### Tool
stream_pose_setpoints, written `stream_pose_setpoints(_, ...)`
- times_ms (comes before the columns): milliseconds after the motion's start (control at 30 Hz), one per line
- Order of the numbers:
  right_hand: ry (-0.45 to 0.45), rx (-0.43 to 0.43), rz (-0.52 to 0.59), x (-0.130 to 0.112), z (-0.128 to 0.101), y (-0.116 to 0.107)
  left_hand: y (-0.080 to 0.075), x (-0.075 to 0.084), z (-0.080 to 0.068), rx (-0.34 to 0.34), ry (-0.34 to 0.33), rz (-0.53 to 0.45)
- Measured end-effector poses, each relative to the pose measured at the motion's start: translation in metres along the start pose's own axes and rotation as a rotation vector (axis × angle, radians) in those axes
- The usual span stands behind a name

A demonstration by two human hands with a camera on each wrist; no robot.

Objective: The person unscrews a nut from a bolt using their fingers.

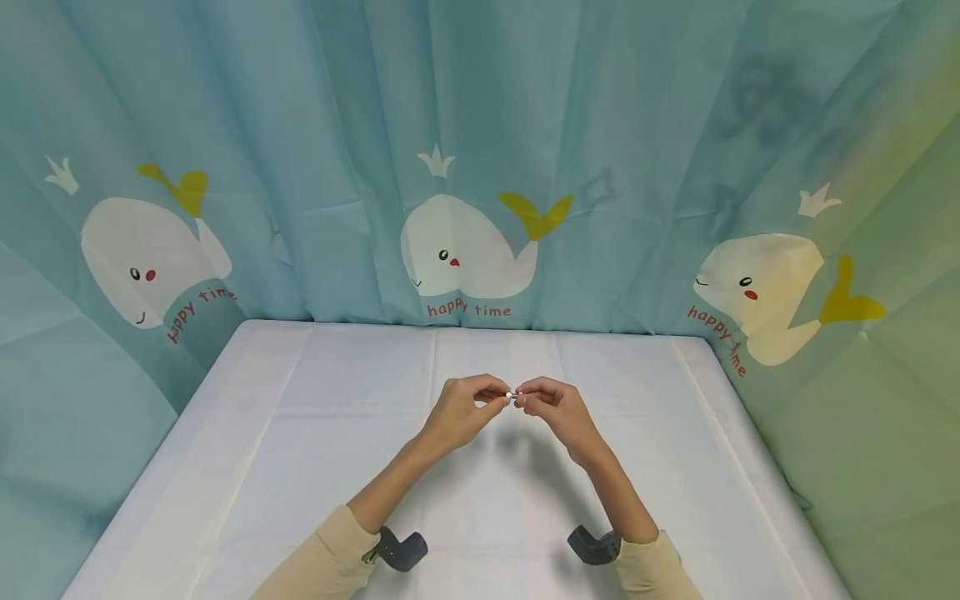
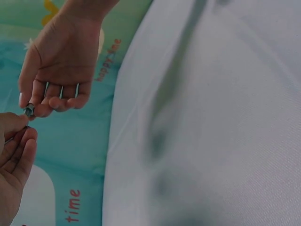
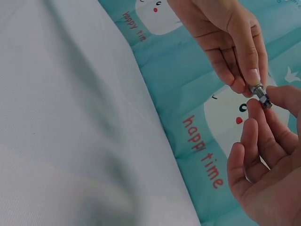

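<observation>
Two hands meet above the middle of the counter [image 1: 300, 467], which is covered by a white cloth. I see my left hand [image 1: 459, 410] and my right hand [image 1: 557, 408] each pinching one end of a small metal bolt [image 1: 512, 394] between thumb and forefinger, so the bolt sits in the air between the fingertips, clear of the cloth. Behind the counter hangs a teal curtain [image 1: 315, 125] printed with white whales and the words "happy time".
</observation>
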State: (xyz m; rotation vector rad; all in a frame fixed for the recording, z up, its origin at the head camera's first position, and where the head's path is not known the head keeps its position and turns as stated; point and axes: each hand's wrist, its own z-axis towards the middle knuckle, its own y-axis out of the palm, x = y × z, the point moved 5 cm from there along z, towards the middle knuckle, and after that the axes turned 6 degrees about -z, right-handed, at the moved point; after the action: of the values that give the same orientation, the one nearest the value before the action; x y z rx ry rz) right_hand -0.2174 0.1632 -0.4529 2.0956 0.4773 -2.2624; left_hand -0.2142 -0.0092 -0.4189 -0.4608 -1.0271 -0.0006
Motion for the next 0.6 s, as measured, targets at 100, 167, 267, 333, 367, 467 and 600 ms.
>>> stream_pose_setpoints(100,-0.014,-0.015,0.006,-0.0007,-0.0007,0.0003,0.0000,-0.0008,-0.0007,-0.002,-0.005,0.000)
stream_pose_setpoints(167,-0.024,-0.021,-0.002,-0.0044,-0.0021,0.0010,0.0000,-0.0012,-0.0013,-0.001,-0.003,0.000)
stream_pose_setpoints(267,-0.048,-0.023,-0.027,-0.0047,-0.0020,0.0011,0.0003,-0.0021,-0.0020,0.000,0.002,-0.001)
stream_pose_setpoints(333,-0.062,-0.020,-0.046,-0.0052,-0.0016,0.0008,0.0004,-0.0025,-0.0023,0.001,0.002,0.001)
stream_pose_setpoints(367,-0.067,-0.019,-0.054,-0.0055,-0.0015,0.0006,0.0005,-0.0028,-0.0024,0.000,0.001,0.002)
stream_pose_setpoints(467,-0.085,-0.023,-0.070,-0.0030,0.0000,-0.0003,0.0003,-0.0029,-0.0024,0.001,0.004,0.009)
stream_pose_setpoints(600,-0.098,-0.042,-0.070,-0.0043,0.0003,0.0000,-0.0004,-0.0026,-0.0023,0.005,0.016,0.014)
